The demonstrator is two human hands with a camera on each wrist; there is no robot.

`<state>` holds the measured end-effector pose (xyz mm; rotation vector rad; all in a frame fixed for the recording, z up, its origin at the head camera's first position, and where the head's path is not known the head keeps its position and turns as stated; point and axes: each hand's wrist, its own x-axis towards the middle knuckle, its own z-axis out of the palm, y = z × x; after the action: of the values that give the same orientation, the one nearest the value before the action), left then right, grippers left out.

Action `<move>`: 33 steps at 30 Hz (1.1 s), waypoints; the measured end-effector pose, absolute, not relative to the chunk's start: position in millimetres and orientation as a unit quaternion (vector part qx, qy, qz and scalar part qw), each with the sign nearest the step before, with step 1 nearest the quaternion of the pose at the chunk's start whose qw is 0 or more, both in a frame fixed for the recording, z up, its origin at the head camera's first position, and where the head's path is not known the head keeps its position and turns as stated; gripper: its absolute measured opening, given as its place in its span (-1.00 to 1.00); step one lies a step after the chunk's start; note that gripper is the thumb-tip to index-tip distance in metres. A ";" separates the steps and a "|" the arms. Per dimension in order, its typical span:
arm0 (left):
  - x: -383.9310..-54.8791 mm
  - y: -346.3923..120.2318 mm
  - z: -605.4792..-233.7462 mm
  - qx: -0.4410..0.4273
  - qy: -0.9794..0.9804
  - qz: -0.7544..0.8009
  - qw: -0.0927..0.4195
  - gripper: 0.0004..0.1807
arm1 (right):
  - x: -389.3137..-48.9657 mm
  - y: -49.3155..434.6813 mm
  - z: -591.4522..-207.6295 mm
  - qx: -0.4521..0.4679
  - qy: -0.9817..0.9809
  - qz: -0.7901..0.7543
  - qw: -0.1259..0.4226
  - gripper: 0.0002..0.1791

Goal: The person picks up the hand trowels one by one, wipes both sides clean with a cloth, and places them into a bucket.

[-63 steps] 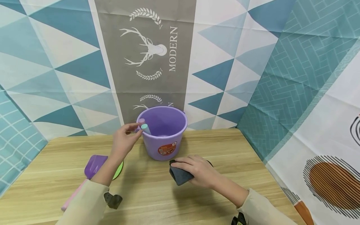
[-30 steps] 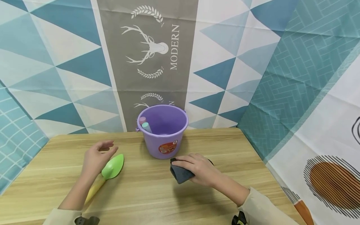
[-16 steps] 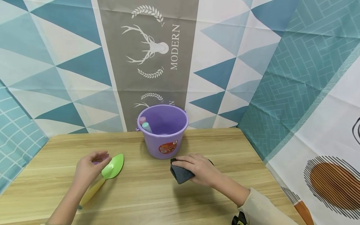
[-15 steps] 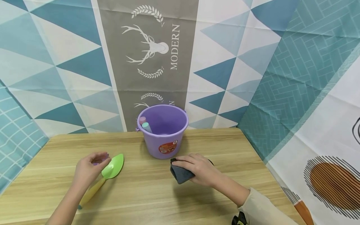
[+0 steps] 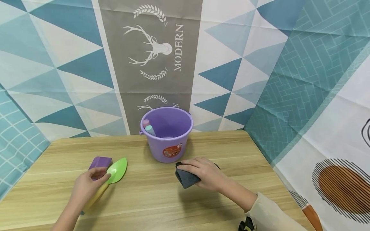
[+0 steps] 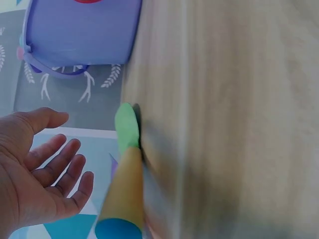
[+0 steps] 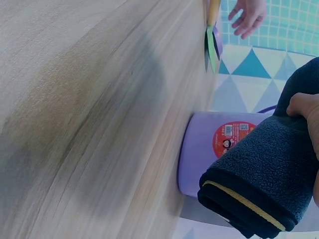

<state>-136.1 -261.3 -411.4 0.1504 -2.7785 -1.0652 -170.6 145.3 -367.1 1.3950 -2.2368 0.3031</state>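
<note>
My left hand (image 5: pixel 86 186) hovers over a green toy trowel (image 5: pixel 117 171) with a yellow handle, its fingers loosely curved. The left wrist view shows nothing in its grasp, and the trowel's handle (image 6: pixel 122 191) lies beside the hand. Partly hidden behind the fingers is a purple shovel (image 5: pixel 101 161). My right hand (image 5: pixel 208 175) grips a folded dark grey-blue towel (image 7: pixel 259 169) with yellow edging, held above the table in front of a purple bucket (image 5: pixel 169 150). Inside the bucket, a pink-ended handle (image 5: pixel 145 123) and a mint-ended handle (image 5: pixel 150 130) lean against the left rim.
The wooden table (image 5: pixel 144 199) reaches back to a wall hung with patterned cloth (image 5: pixel 222 73), and the bucket stands near that back edge. A white and orange cloth (image 5: pixel 332 179) hangs at the right. The bucket's carrying handle (image 6: pixel 60 73) hangs down its side.
My left hand has left the bucket rim, where it was by the two handles, and moved left and down to the green trowel. The right hand keeps the towel in nearly the same place.
</note>
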 end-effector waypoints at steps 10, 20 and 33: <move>-130.0 -273.6 -428.8 0.061 -0.935 -0.343 0.073 -0.46 | -171.1 147.3 -366.8 0.512 -0.814 0.110 0.251 -0.31; -129.0 -280.8 -436.4 0.062 -0.944 -0.319 0.049 -0.45 | -170.5 148.6 -366.6 0.510 -0.816 0.105 0.252 -0.30; -127.2 -280.8 -439.3 0.046 -0.954 -0.296 0.022 -0.38 | -170.4 150.0 -366.9 0.507 -0.817 0.103 0.253 -0.30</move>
<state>-127.2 -280.8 -439.3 0.1412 -2.9561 -0.9171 -170.4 150.0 -366.9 1.3787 -2.2224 0.2809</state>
